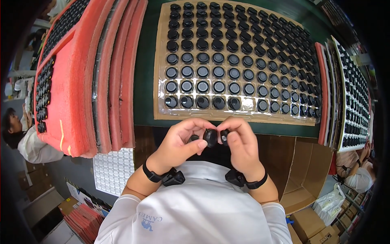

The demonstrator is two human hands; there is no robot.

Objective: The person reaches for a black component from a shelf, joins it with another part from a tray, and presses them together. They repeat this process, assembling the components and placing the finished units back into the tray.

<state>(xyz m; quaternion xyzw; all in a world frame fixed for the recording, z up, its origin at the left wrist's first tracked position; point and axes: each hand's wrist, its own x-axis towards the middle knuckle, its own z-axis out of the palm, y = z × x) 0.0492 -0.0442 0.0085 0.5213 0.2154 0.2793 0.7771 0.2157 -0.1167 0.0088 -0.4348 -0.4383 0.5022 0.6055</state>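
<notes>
White cloth of the person's shirt point(211, 203) lies nearest, and black bands point(151, 174) with boxy black units circle both wrists. Both forearms bend inward, so the hands meet in front of the chest, just short of the table edge. The left hand point(185, 140) curls, thumb and forefinger pinching a round black piece point(210, 138), with a smaller dark part point(193, 138) tucked among its fingers. The right hand point(240, 140) pinches a small black part point(224, 136) with a pale spot, narrowly, close beside the round piece; whether the two touch, I cannot tell.

Below the table stand an open cardboard box point(300, 197) on the right and a white pocketed tray point(113, 173) on the left.

Beyond the hands, a clear plastic tray point(248, 105) rests on brown cardboard point(159, 116) over the dark green tabletop point(144, 81). Its pockets hold rows of black round pieces: flat-topped ones in the nearer rows, raised ones farther back.

Pink foam trays point(61, 130) stacked to the left carry black parts; to the right, a white tray point(341, 142) holds more. Co-workers point(40, 146) appear at both sides.
</notes>
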